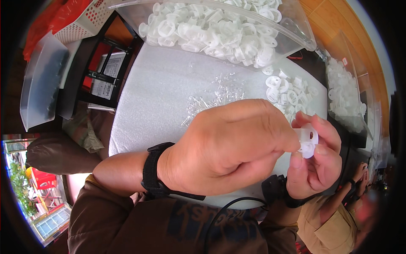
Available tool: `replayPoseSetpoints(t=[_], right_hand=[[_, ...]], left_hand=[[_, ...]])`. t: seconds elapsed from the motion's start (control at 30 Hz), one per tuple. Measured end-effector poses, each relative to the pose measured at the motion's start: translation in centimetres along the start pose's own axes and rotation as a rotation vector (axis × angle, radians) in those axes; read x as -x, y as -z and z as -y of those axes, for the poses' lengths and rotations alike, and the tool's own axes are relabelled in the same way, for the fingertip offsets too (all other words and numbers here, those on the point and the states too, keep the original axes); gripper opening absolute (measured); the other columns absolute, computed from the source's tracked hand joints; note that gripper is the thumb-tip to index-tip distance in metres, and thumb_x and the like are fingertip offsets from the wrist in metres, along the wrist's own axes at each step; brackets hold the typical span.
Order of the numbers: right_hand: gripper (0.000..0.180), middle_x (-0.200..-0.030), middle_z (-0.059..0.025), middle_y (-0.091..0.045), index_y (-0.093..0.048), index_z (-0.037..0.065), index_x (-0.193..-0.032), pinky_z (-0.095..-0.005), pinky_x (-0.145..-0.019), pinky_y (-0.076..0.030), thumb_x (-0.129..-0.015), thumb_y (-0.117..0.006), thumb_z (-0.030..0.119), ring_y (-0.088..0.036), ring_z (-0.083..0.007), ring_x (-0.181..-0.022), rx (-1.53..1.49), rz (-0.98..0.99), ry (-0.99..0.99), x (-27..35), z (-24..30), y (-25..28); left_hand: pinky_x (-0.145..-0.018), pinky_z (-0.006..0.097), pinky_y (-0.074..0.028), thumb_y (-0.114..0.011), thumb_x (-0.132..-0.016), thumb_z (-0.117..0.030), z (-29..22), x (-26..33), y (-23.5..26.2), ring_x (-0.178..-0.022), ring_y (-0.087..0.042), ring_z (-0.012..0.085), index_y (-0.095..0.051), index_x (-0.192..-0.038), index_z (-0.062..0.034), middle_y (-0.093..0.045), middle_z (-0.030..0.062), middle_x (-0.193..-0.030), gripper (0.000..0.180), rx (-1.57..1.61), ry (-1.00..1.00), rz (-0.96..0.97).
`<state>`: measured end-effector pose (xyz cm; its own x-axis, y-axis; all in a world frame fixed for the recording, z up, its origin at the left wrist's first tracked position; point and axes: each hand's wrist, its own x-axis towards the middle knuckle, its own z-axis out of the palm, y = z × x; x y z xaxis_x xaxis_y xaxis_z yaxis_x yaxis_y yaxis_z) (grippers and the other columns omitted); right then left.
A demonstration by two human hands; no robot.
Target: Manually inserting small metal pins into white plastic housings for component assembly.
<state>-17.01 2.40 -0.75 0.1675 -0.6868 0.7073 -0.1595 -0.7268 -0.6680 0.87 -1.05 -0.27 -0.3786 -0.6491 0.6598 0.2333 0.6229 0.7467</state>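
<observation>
My right hand (319, 165) grips a small white plastic ring-shaped part (312, 148) between thumb and fingers; a dark opening shows in its side. My left hand (228, 144) is closed in a pinch against the same part. Its fingertips are mostly hidden, so whatever they pinch cannot be made out. Beyond the left hand, a loose heap of thin clear pins (220, 91) lies on the white foam-topped table (144, 93). Past the right hand is a small pile of similar white plastic parts (292, 93).
A clear bin (296, 36) heaped with white parts stands at the far side. Another clear bin (355, 122) of parts is at the right. Left of the table are a translucent tub (42, 84) and a white perforated basket (86, 23). Another person's arm (338, 201) shows lower right.
</observation>
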Motion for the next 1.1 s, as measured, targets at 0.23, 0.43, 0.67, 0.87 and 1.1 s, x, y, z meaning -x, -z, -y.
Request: replayPoseSetpoints(t=[0.23, 0.43, 0.67, 0.87, 1.1], right_hand=[[0.03, -0.112, -0.0266, -0.046, -0.051, 0.002, -0.1, -0.0423, -0.081, -0.05, -0.073, -0.06, -0.005, -0.055, -0.0366, -0.098, -0.071, 0.028, -0.024, 0.0, -0.2, 0.2], [0.04, -0.111, -0.0269, -0.047, -0.052, -0.001, -0.106, -0.0418, -0.078, -0.051, -0.069, -0.065, -0.004, -0.056, -0.0349, -0.097, -0.115, 0.034, -0.076, 0.0, -0.2, 0.4], [0.042, -0.11, -0.0256, -0.048, -0.053, -0.002, -0.106, -0.0397, -0.076, -0.052, -0.066, -0.066, -0.005, -0.057, -0.0328, -0.093, -0.095, 0.02, -0.071, 0.0, -0.2, 0.6], [0.046, -0.109, -0.0247, -0.048, -0.054, 0.0, -0.107, -0.0376, -0.075, -0.053, -0.064, -0.068, -0.006, -0.058, -0.0307, -0.092, -0.13, 0.025, -0.05, 0.1, -0.3, 0.3], [0.048, -0.107, -0.023, -0.049, -0.056, 0.002, -0.107, -0.0339, -0.072, -0.053, -0.063, -0.071, -0.007, -0.059, -0.0288, -0.089, -0.09, 0.054, -0.065, -0.1, 0.1, 0.4]], left_hand=[[-0.056, 0.026, -0.045, -0.061, -0.069, 0.008, -0.3, 0.1, -0.3, -0.066, -0.058, 0.0169, -0.057, -0.092, 0.0026, -0.06, 0.0113, -0.081, 0.024, -0.03, 0.105, -0.03], [-0.06, 0.026, -0.044, -0.062, -0.07, 0.007, -0.8, -0.2, 0.3, -0.069, -0.057, 0.0154, -0.056, -0.09, 0.0023, -0.06, 0.0101, -0.081, 0.021, -0.052, 0.138, -0.001], [-0.061, 0.025, -0.043, -0.059, -0.071, 0.005, -0.7, -0.1, 0.4, -0.068, -0.056, 0.0154, -0.058, -0.085, 0.0019, -0.06, 0.0096, -0.08, 0.015, -0.033, 0.249, -0.016], [-0.058, 0.026, -0.043, -0.06, -0.07, 0.004, -0.5, -0.2, 0.4, -0.065, -0.057, 0.0169, -0.059, -0.083, 0.0008, -0.061, 0.0079, -0.075, 0.013, -0.129, 0.17, 0.009], [-0.054, 0.027, -0.043, -0.061, -0.069, 0.003, -0.3, -0.3, 0.6, -0.061, -0.057, 0.0182, -0.059, -0.081, 0.0004, -0.061, 0.0086, -0.074, 0.013, -0.219, 0.068, 0.034]])
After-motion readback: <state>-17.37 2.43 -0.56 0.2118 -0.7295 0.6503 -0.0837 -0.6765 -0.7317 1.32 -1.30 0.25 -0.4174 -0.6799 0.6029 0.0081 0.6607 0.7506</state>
